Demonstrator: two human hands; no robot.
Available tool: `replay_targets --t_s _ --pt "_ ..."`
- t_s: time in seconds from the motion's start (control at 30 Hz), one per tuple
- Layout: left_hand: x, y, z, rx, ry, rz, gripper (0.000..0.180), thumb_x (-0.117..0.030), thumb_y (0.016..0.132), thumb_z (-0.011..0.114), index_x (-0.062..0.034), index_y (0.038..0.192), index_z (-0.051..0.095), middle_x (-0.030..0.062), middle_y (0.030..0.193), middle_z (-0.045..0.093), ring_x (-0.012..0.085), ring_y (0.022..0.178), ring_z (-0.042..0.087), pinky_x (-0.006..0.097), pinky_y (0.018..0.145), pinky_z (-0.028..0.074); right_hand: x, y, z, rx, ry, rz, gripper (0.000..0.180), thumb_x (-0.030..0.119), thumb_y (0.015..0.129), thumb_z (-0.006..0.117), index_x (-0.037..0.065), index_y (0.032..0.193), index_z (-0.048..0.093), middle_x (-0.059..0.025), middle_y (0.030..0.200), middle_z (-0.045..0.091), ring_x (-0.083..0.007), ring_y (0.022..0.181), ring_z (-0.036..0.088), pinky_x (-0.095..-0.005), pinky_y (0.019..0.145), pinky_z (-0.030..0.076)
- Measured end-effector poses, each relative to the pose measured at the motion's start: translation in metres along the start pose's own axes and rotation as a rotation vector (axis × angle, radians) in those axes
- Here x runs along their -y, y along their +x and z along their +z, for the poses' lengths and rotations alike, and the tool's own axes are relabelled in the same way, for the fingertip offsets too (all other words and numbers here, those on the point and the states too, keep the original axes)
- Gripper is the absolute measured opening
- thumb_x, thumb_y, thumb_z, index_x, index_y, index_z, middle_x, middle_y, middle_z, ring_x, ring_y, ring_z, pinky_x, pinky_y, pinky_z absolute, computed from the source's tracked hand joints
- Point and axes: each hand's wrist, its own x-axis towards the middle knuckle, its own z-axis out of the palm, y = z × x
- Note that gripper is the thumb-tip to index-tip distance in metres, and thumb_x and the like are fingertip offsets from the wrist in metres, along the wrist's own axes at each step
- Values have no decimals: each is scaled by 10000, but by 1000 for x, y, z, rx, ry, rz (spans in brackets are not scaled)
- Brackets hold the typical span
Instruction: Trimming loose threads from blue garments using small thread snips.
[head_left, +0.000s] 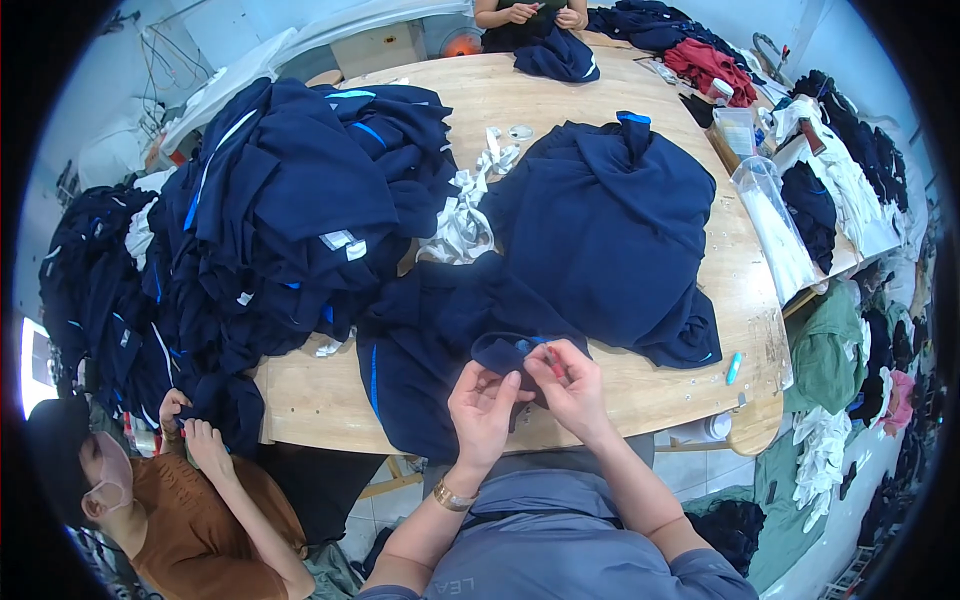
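A navy garment [425,335] with a bright blue stripe lies in front of me, partly over the table's near edge. My left hand [482,412] pinches a raised, curved edge of it between thumb and fingers. Close beside it, my right hand [568,390] is closed around a small red tool [553,363], whose tip points at the cloth. The fingers cover most of that tool, so its exact kind does not show. A second navy garment [620,230] lies bunched just beyond my hands, touching the first.
A tall heap of navy garments [310,170] covers the table's left. White cloth strips [462,222] lie mid-table. A turquoise marker-like stick [734,368] rests at right. One co-worker [205,500] sits at lower left, another person [525,20] works across the table.
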Motion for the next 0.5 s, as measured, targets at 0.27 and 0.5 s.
replay_targets --t_s 0.27,0.5 --pt "-3 3 -4 -48 -168 -70 188 -22 871 553 -2 1056 525 60 898 611 106 786 597 257 669 539 -8 -11 -17 6 -138 -4 161 156 814 661 24 817 570 17 604 482 -42 531 418 -209 473 329" --pt "-3 3 -5 -41 -157 -68 197 -19 868 559 -1 1060 517 54 879 607 106 778 597 243 662 523 -1 -11 -18 75 -496 -169 322 309 777 671 39 693 516 -91 552 480 -224 454 474 -308 437 361"
